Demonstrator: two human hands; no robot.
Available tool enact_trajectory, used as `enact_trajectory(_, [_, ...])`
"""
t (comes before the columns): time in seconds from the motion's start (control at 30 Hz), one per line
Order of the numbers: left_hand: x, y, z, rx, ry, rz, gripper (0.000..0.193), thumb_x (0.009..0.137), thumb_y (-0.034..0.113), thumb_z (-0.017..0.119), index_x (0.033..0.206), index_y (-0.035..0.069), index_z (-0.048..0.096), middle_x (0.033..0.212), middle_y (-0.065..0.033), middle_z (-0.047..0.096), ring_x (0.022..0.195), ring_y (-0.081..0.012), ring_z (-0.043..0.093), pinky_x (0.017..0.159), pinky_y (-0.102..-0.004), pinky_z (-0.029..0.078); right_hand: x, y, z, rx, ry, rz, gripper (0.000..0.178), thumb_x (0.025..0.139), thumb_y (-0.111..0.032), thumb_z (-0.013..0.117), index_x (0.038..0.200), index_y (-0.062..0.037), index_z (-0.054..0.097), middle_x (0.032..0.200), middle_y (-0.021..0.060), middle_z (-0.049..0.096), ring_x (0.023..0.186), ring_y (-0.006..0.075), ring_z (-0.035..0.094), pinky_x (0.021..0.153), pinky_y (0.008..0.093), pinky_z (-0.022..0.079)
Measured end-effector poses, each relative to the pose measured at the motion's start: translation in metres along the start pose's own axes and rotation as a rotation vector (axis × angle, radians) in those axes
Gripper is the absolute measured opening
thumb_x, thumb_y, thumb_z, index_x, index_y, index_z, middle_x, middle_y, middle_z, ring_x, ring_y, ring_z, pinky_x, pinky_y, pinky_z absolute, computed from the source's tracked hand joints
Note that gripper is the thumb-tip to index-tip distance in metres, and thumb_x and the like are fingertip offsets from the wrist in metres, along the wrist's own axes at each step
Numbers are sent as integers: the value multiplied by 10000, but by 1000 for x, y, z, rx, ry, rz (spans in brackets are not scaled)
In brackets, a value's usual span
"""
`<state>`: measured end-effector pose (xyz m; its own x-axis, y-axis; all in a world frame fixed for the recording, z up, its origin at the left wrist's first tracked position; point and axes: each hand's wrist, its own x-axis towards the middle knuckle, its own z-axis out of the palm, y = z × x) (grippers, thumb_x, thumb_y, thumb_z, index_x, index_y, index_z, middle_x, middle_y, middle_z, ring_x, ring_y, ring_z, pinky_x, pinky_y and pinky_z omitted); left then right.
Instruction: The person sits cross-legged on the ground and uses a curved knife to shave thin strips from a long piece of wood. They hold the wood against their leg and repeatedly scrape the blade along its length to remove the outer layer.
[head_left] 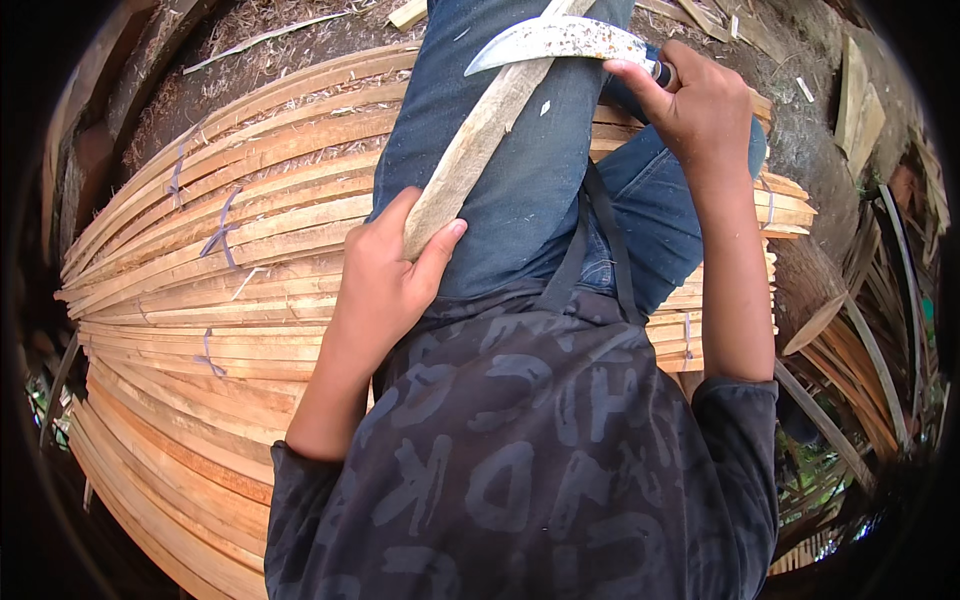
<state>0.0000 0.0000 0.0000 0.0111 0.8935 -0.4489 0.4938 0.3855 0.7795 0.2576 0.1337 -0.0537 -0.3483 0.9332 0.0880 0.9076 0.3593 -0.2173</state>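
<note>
The step in hand looks like shaving wood: the curved silver knife blade with brown spots (560,42) crosses over the long, rough, grey-brown wooden stick (480,135), though I cannot tell if its edge bites in. The stick lies slanted along the faded blue jeans leg (540,175), with its near end in the left hand (383,265). That hand's grip is closed around the wood, thumb on one side. The right hand (700,105) has its grip wrapped around the small dark knife handle (664,73), with the thumb reaching toward the blade. I think the next stroke calls for a firm left hold, a low, flat blade, and an edge that stays well away from the left fingers and the leg. The stick looks dry and a bit bumpy. Beside and beneath the legs lie bundles of long, thin, pale tan wooden strips (285,252), tied with soft purple strings (222,232). Thin, curly wood bits (262,42) lie on the brown dirt.
</note>
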Motion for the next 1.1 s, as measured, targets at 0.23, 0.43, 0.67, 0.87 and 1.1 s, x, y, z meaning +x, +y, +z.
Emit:
enact_trajectory(0.23, [-2,-9,-2,-14,-2,44,219,857,141,671,891,-49,568,592,-174,545,495,-252,566,493,-322,433,35,95,5,175,100,552,756,855,-680,490,655,38,612,522,126,518,479,261,516,510,380,429])
enact_trajectory(0.43, [0,-13,-12,-244,-97,-165,236,852,122,676,982,-58,595,641,-93,595,574,-114,568,545,-266,453,-8,153,-14,295,124,833,774,871,-663,481,511,22,462,497,64,420,515,172,407,517,361,348])
enact_trajectory(0.67, [10,-2,-17,-330,-220,-294,261,851,112,675,1053,-42,615,698,-23,612,606,-71,557,565,-226,454,-30,1,-6,402,-42,389,656,847,-552,614,560,29,516,434,119,384,411,232,344,435,361,320])
enact_trajectory(0.87, [9,2,-15,-211,-155,-287,233,851,106,671,1021,-44,616,679,-39,613,590,-77,564,551,-235,455,2,-21,-9,140,-36,143,629,777,-612,641,573,-28,530,475,128,466,442,305,494,445,383,381])
enact_trajectory(1.1, [9,0,-12,-208,-133,-255,190,845,110,677,944,-40,615,635,-62,612,580,-100,585,546,-249,455,23,9,-8,-53,11,-38,634,758,-667,617,600,-57,544,478,99,484,460,294,521,470,363,421])
